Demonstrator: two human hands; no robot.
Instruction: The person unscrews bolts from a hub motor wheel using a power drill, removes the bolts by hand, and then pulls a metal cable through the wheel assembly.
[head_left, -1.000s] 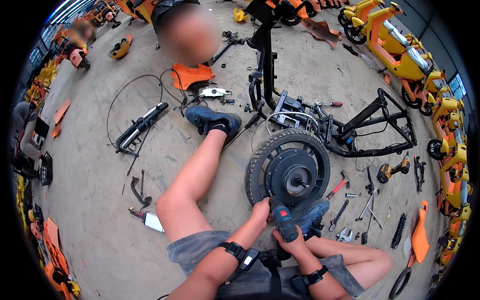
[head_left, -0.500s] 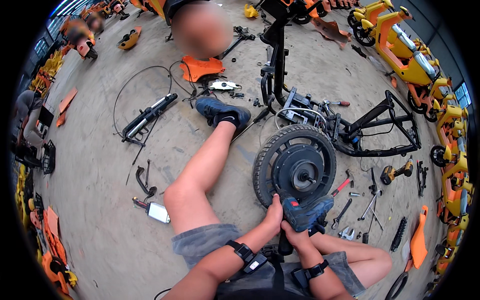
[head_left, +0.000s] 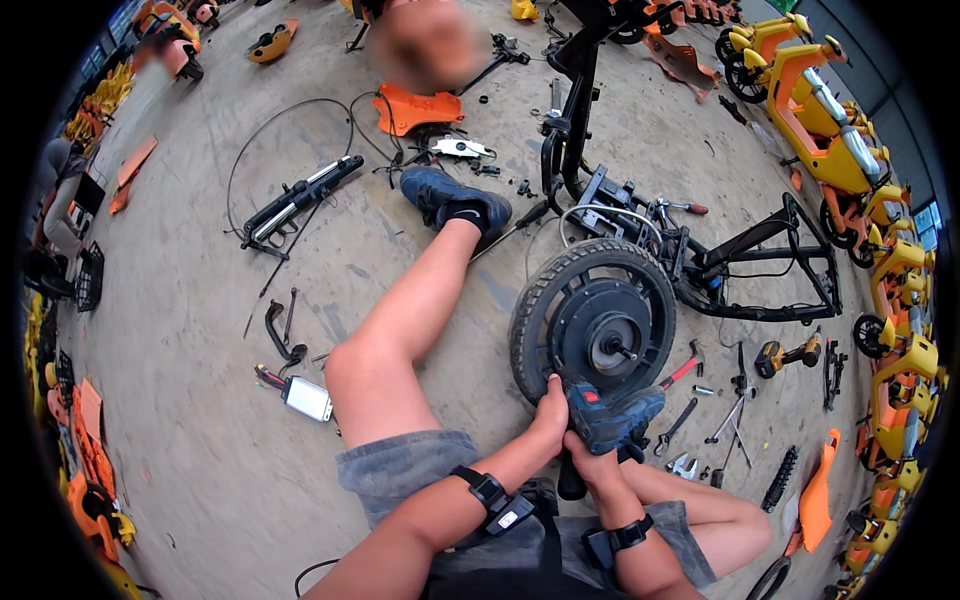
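My left hand is raised to the lower left rim of the black hub-motor wheel, beside the front of a dark drill with a red patch; its thumb points up and its other fingers are mostly hidden. My right hand grips the drill from below, with a black cylindrical end sticking down beneath it. The wheel rests between my legs, and my right shoe is just behind the drill. What the drill tip meets is hidden.
A stripped black scooter frame lies beyond the wheel. Loose tools, a second drill, a silver controller box, a fork assembly and orange panels are scattered around. Yellow scooters line the right; a person is at far left.
The view has shifted, so the floor items sit higher in the picture. Both hands and the drill have moved slightly up and right in the picture, still at the wheel's lower edge.
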